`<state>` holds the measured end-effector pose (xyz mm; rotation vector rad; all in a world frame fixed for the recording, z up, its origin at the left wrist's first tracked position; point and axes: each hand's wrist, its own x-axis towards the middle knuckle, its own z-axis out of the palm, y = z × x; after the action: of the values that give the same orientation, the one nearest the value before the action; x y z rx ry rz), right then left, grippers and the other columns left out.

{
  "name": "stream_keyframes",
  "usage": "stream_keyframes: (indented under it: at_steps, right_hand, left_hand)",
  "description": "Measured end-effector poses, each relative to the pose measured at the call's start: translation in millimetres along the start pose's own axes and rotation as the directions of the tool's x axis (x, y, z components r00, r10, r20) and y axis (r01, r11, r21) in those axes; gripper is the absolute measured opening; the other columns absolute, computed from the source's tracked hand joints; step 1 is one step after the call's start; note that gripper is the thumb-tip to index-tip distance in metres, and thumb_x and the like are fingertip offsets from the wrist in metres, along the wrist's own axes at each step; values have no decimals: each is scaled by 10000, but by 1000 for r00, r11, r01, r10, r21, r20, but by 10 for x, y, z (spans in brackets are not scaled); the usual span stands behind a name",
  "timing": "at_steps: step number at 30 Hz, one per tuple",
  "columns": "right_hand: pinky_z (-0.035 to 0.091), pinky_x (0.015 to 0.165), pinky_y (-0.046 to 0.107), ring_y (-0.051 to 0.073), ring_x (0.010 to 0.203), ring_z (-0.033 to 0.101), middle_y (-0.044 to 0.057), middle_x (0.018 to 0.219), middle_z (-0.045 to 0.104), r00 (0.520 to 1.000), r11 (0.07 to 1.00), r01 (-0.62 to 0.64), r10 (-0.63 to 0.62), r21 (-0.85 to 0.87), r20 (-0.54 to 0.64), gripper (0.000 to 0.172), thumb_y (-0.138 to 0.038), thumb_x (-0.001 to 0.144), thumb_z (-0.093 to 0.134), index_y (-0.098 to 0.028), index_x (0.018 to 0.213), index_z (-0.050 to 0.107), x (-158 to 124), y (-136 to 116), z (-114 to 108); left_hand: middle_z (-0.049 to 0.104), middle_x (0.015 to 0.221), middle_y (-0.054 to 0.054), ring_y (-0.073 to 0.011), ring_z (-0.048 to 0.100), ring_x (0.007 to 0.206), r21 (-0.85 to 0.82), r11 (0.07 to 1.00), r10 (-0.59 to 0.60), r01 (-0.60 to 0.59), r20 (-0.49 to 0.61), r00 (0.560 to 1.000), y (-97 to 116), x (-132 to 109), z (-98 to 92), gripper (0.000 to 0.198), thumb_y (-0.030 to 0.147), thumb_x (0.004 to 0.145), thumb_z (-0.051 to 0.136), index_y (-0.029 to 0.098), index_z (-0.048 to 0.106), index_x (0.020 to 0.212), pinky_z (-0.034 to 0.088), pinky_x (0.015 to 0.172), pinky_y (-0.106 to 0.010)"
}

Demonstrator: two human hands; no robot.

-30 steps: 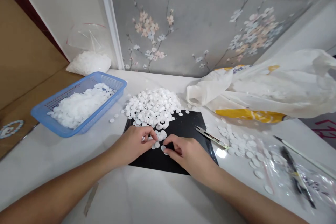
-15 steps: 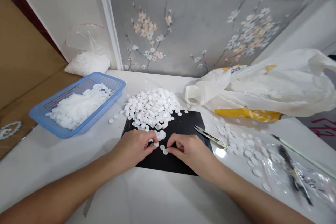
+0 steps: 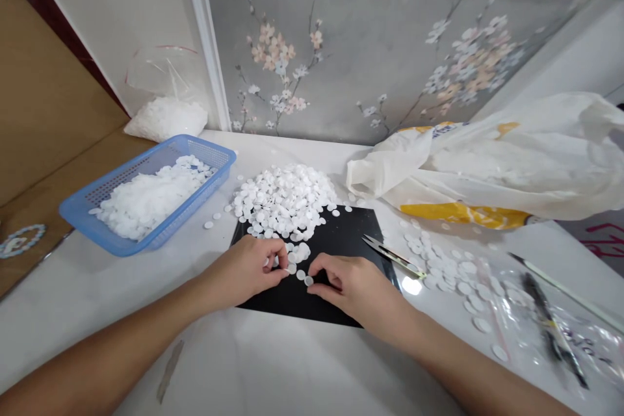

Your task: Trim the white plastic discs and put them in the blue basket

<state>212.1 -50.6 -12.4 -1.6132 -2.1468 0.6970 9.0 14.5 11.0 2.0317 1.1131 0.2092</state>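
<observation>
A black mat (image 3: 336, 309) lies under both hands, with a heap of small white round discs (image 3: 287, 198) over its far left part. My left hand (image 3: 251, 270) pinches at the near edge of the heap, thumb and forefinger closed on a white disc (image 3: 291, 268). Just right of it, my right hand (image 3: 351, 283) hovers low over the mat. Its thumb and forefinger are apart, with a translucent disc (image 3: 309, 280) near their tips. Another disc (image 3: 300, 275) lies beside that one. Thread snips (image 3: 392, 255) rest across the mat's right edge.
At left, a blue basket (image 3: 68, 211) contains white pieces; behind it stands a clear bag (image 3: 168, 117) of them. A white and yellow plastic bag (image 3: 487, 169) spreads at right. Scattered discs (image 3: 439, 266), a black pen-like tool (image 3: 553, 325) and clear bags (image 3: 595, 344) lie nearer.
My right thumb and forefinger have spread apart at the discs. My left hand stays almost in place, its fingertips still at a disc. The view has shifted slightly.
</observation>
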Motion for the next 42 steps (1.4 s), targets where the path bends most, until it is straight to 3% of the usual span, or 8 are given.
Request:
stream_keyframes:
  at_steps: [9,19,26,28,31,34,38,42]
  right_hand:
    - [356,562,240,142,614,586,21,718,648,969,958,244,-247,-152,-4,173,-146,876,475,-195,798,621,-23,39,39]
    - [225,444,214,80,469,302,-67,497,381,974,874,-226,215,430,73,149,-260,754,543,-184,654,624,25,-16,-27]
    - [117,400,224,66,396,228,-70,482,394,962,250,-255,168,934,217,136,-246,735,451,-207,624,383,66,20,-103]
    - [106,395,228,54,384,223,-55,505,432,958,168,-251,182,953,221,247,-287,785,447,-203,588,323,79,41,-111]
    - [109,394,220,44,381,203,-56,535,478,953,249,-266,212,931,215,352,-403,853,497,-204,617,328,92,71,-88]
    - [176,407,214,66,413,255,-63,539,463,972,525,-220,192,822,137,275,-452,868,507,-201,761,485,91,73,-40]
    - [266,468,223,93,472,341,-64,519,373,992,916,-91,117,391,-43,196,-352,872,524,-204,830,646,80,-11,41]
    - [310,497,231,108,502,462,-38,602,560,995,997,14,-6,79,-100,140,-245,858,549,-241,925,672,86,-110,154]
  left_hand:
    - [417,535,71,-71,335,451,-426,884,-132,191,165,977,35,29,-71,278,454,765,586,179,553,785,257,434,-194]
    - [451,451,57,-60,358,410,-413,878,-158,243,230,960,29,11,-8,282,422,789,562,153,611,718,259,406,-181]
    - [598,571,-11,-26,296,363,-786,573,-149,232,179,973,18,41,-59,144,220,722,511,163,454,603,123,376,-197]
    - [589,566,-21,-27,308,349,-853,475,-156,215,158,975,5,50,-77,175,219,716,485,167,417,564,95,372,-210]
    - [549,538,-11,-25,311,346,-865,447,-193,228,155,969,-15,66,-69,328,306,774,505,169,363,512,84,375,-216]
    - [502,514,19,-33,308,372,-766,607,-212,213,102,972,-12,76,-31,450,449,810,527,173,344,506,141,392,-212]
    - [491,543,49,-85,407,491,-283,956,-95,73,-65,993,23,46,-2,305,443,806,554,179,539,653,266,479,-212]
    - [489,544,66,-100,421,505,57,997,-42,46,-68,997,62,-10,-8,149,300,830,503,210,595,754,253,491,-221]
